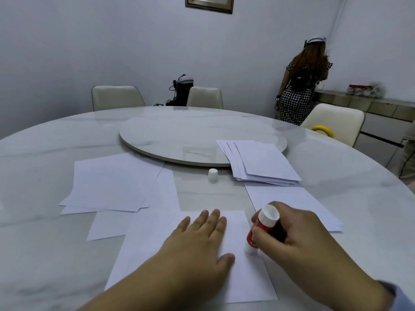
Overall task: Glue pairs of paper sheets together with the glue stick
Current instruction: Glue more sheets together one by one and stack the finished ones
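A: Where are our fingers?

B: The fingers (215, 217) of our left hand (199, 241) lie straight and flat on the near sheet (161, 248), pressing it to the table (45, 254), likely so it does not slide under the glue. Our right hand (296, 234) curls around the red glue stick (260, 227), tilted with its glue end down at the sheet's right edge and its white base up.

A: So we are spreading glue?

B: It seems so; the tip is blurred, so we cannot tell if it touches the paper.

A: And beyond our hands?

B: The white cap (212, 175) stands alone ahead of us, off the stick and within reach. To its right a fanned stack of sheets (262, 162) leans partly onto the turntable (190, 135), probably our supply. To the left lies a looser pile (110, 185), perhaps finished pairs. One more sheet (292, 198) lies just behind our right hand.
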The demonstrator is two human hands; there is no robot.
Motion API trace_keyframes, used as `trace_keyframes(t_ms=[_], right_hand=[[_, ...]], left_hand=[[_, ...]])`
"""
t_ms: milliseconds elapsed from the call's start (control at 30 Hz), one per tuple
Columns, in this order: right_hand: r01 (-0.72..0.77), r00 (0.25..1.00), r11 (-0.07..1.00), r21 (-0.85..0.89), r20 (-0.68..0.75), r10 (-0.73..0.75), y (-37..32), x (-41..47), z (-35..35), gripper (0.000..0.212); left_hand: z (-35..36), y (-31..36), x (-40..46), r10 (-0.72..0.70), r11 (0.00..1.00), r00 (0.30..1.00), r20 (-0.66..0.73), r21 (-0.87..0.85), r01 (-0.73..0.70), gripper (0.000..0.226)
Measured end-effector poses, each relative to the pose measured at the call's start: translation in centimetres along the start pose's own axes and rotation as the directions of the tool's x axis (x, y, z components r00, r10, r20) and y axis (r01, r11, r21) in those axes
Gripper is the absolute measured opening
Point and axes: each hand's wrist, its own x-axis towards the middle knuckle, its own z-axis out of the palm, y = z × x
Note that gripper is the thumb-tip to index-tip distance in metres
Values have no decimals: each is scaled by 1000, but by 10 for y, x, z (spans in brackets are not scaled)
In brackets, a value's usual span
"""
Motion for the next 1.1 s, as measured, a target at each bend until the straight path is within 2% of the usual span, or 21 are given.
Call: trace_keyframes(t_ms=[67, 167, 233, 333, 367, 467, 567, 633, 667, 733, 767, 833, 867, 933, 1000, 1100], right_hand=[[-9, 1000, 1000, -8, 29, 9, -5, -14, -4, 42], [-16, 999, 1000, 8, 37, 16, -11, -30, -10, 42], [-29, 999, 999, 44, 21, 28, -10, -36, -11, 38], [-51, 999, 984, 173, 27, 47, -12, -40, -13, 16], [-52, 998, 959, 279, -6, 56, -12, -41, -16, 12], [32, 940, 826, 563, -299, 168, -3, -42, -33, 25], [136, 881, 734, 665, -420, 217, 2, -39, -48, 22], [149, 886, 725, 672, -416, 203, 0, -36, -49, 20], [149, 890, 724, 673, -410, 197, -3, -35, -48, 19], [164, 893, 723, 671, -412, 180, -6, -32, -44, 18], [174, 893, 728, 663, -418, 167, -8, -29, -40, 20], [174, 898, 764, 621, -418, 135, -9, -19, -33, 22], [159, 907, 789, 593, -403, 120, -9, -12, -29, 24], [115, 932, 853, 509, -352, 84, -7, 7, -18, 20], [56, 954, 914, 402, -292, 70, -3, 30, -4, 4], [2, 978, 974, 225, -202, 45, 7, 60, 17, 3]], left_hand=[[0, 0, 0, 0, 1000, 1000, 1, 1, 0, 68], [0, 0, 0, -2, 1000, 1000, 10, 1, 2, 68], [-1, 1, 0, -3, 1000, 1000, 9, 6, 3, 68], [-2, 2, -1, 13, 1000, 1000, 3, 10, -13, 67], [-3, 0, -1, 26, 1000, 1000, 9, 8, -26, 67], [-12, -6, -4, 101, 995, 992, 80, -28, -99, 65], [-23, -13, -7, 260, 966, 927, 272, -59, -253, 66], [-30, -16, -8, 330, 944, 877, 349, -127, -305, 73], [-33, -17, -8, 346, 937, 878, 330, -163, -308, 79], [-33, -19, -8, 333, 932, 927, 172, -212, -296, 81], [-29, -19, -6, 290, 932, 955, 60, -244, -268, 70], [-22, -18, -3, 132, 948, 982, -134, -273, -165, 51], [-18, -16, 1, 74, 961, 980, -185, -249, -119, 54], [-8, -10, 12, 25, 986, 978, -207, -155, -58, 63], [-1, -6, 19, -19, 997, 983, -184, -83, 4, 68], [4, -8, 22, -50, 997, 986, -156, -60, 41, 68]])
